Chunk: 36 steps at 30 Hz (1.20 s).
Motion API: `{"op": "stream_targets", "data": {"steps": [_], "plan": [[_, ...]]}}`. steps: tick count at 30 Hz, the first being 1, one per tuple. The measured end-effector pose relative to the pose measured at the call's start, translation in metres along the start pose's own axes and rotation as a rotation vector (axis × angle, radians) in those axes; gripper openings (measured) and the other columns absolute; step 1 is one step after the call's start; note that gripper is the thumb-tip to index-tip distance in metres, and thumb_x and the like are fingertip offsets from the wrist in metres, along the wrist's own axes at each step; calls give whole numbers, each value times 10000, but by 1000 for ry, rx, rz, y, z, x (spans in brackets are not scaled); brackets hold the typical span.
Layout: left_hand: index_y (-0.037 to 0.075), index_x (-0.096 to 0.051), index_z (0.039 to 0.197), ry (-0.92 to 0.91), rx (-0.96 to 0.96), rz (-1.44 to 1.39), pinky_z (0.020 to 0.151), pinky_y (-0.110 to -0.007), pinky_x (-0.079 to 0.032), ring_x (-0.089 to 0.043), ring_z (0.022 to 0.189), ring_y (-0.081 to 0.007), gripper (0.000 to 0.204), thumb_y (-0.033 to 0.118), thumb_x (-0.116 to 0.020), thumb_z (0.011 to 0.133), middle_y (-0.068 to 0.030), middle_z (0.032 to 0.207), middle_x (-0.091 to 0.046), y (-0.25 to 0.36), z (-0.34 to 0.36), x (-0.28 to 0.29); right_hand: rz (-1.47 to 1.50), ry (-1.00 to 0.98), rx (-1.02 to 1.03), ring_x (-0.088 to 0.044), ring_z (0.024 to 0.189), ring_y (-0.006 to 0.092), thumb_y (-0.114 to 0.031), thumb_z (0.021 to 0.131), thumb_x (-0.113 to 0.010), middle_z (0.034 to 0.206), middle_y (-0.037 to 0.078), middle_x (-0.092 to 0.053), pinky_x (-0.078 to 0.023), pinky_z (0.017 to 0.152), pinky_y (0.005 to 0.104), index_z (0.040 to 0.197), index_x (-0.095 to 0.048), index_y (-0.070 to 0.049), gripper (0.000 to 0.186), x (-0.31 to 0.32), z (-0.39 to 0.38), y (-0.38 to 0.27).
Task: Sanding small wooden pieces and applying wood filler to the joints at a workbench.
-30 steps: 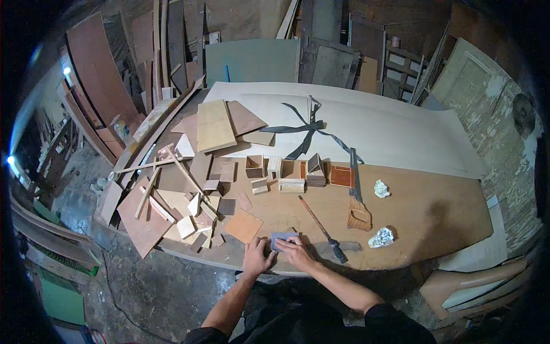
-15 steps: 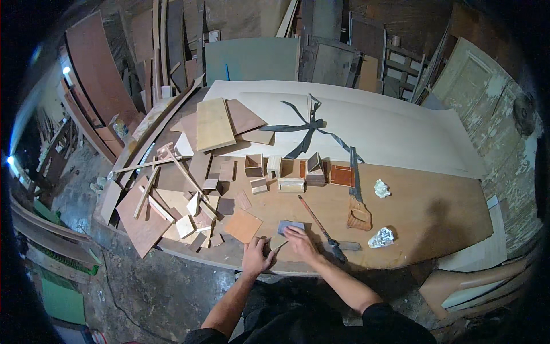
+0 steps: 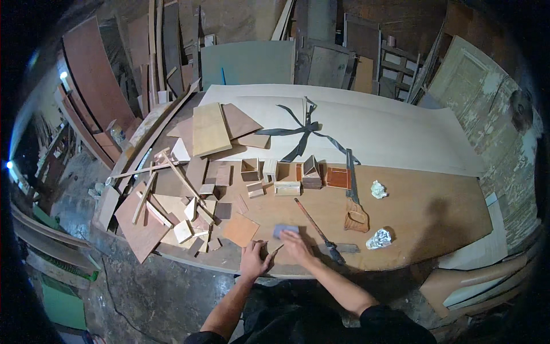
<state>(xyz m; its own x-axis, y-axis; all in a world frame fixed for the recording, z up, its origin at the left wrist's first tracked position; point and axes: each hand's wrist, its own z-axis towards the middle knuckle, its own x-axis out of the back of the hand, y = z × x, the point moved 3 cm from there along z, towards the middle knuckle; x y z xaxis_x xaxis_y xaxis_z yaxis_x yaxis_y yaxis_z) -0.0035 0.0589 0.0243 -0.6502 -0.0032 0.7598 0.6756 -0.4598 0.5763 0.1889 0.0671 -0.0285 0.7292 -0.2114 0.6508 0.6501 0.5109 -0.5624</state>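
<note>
My left hand (image 3: 253, 259) rests near the front edge of the brown worktable (image 3: 435, 218), fingers curled over a small thin wooden piece (image 3: 277, 249). Just to its right, my right hand (image 3: 295, 243) presses a small grey-blue block (image 3: 285, 230) against the tabletop. A square plywood offcut (image 3: 240, 229) lies just left of the hands. A hammer (image 3: 321, 232) lies diagonally right of my right hand.
Small wooden boxes (image 3: 279, 175) and a red-brown tile (image 3: 338, 178) sit mid-table. A handsaw (image 3: 354, 195), two crumpled papers (image 3: 378, 239) and a pile of wood scraps (image 3: 177, 206) surround them. A large pale board (image 3: 389, 126) with dark straps lies behind.
My right hand has slid the grey-blue block forward and to the right, away from the table's front edge. My left hand has stayed by the edge.
</note>
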Motion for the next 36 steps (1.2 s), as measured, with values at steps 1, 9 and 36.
{"op": "stream_targets", "data": {"steps": [1,9,36], "plan": [[49,-610,1136,7,-1,-12,904,-438,-416,-561,1022,-331,473,342,-734,786,-142,1117,-606,6,2,7,5,-1,1,-549,1210,341,5,790,-570,1240,182,-626,-446,1026,425,1185,-634,40,401,0,1,-6],[60,-599,1144,2,26,8,921,-431,-404,-553,1039,-303,491,360,-731,777,-124,1114,-596,1,-1,1,-41,59,-4,-525,1231,335,35,795,-589,1276,177,-603,-435,1030,394,1181,-640,29,389,2,8,4],[41,-599,1104,39,-15,9,871,-420,-409,-564,976,-314,475,362,-736,782,-130,1012,-592,3,1,-1,-32,7,-32,-537,1217,338,31,781,-561,1261,162,-617,-423,1042,421,1127,-669,23,363,-5,3,-1]]}}
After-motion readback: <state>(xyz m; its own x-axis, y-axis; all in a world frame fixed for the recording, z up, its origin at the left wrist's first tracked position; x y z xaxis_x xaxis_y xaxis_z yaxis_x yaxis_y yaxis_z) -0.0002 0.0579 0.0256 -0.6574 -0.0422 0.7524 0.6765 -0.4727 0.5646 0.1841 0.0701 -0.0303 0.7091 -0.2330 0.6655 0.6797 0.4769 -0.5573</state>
